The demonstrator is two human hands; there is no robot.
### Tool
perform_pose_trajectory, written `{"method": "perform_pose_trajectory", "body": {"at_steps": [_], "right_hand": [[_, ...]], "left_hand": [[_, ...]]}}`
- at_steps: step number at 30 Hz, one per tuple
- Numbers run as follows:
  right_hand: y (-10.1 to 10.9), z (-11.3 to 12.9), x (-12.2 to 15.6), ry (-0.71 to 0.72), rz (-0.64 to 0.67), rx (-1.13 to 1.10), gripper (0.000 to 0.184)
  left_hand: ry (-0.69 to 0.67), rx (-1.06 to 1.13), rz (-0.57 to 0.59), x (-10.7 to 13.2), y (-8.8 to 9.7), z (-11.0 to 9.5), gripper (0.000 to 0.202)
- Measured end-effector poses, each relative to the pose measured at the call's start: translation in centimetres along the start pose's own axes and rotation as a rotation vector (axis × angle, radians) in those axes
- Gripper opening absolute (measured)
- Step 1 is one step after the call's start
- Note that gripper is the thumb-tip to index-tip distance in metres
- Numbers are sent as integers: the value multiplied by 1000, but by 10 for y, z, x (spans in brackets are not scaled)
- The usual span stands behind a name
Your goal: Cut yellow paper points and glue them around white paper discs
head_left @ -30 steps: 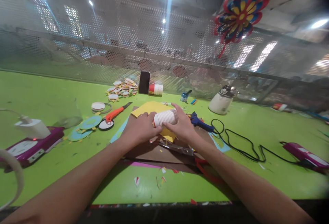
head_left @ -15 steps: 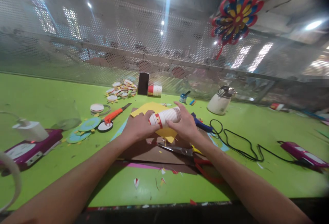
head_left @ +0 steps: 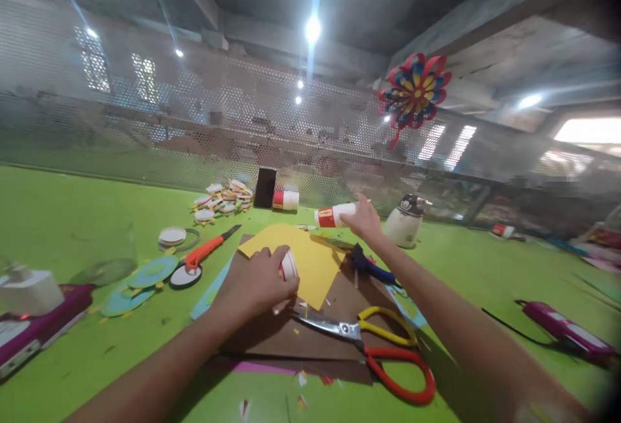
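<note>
In my left hand [head_left: 262, 282] is a single paper cup [head_left: 289, 265], white with a red band, held low over the front of a yellow paper sheet [head_left: 310, 258]. My right hand [head_left: 363, 219], farther back, grips a stack of nested paper cups [head_left: 330, 216] lying sideways, fingers around its right end. The yellow sheet rests on brown cardboard [head_left: 339, 287]. Large scissors [head_left: 344, 328] with one yellow and one red handle lie partly open across the cardboard. Beside my right forearm is a dark blue glue gun [head_left: 371, 265].
Left are an orange utility knife [head_left: 206, 251], light-blue paper rings [head_left: 154, 272] and a purple power strip [head_left: 53, 326]. At the back stand a pile of small paper pieces [head_left: 224, 200], a dark phone [head_left: 265, 187], another cup stack [head_left: 286, 201] and a white jug [head_left: 405, 221]. Paper scraps litter the front.
The cup stack, held between both hands before, has gone to the back right in my right hand. One cup has come apart from it in my left hand, which is lower. The view has tilted up.
</note>
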State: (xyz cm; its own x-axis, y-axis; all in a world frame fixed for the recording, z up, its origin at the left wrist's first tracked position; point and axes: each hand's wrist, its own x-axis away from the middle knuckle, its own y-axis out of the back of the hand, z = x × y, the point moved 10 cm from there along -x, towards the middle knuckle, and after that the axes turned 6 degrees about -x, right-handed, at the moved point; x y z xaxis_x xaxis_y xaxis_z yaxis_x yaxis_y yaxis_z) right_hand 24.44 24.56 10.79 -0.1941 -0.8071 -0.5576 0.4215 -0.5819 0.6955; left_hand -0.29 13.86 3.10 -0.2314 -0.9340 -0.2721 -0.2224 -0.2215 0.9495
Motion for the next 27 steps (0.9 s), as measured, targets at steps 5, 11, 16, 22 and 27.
{"method": "perform_pose_trajectory", "body": {"at_steps": [5,11,16,22,27], "right_hand": [[-32,32,-36,35,-54,122,56],[-76,56,-73,83,-84,178,35],[-109,53,-92,83,-77,156,35],[-139,32,-101,-28,-27,82,33],[-157,16,-101,-96,51,12,33]], "left_hand": [[-7,-9,-9,2,3,-5,46],[3,9,0,9,8,-9,45],[22,54,-14,10,8,-8,44],[2,50,-52,8,7,-6,44],[-17,28,-29,8,3,-7,42]]}}
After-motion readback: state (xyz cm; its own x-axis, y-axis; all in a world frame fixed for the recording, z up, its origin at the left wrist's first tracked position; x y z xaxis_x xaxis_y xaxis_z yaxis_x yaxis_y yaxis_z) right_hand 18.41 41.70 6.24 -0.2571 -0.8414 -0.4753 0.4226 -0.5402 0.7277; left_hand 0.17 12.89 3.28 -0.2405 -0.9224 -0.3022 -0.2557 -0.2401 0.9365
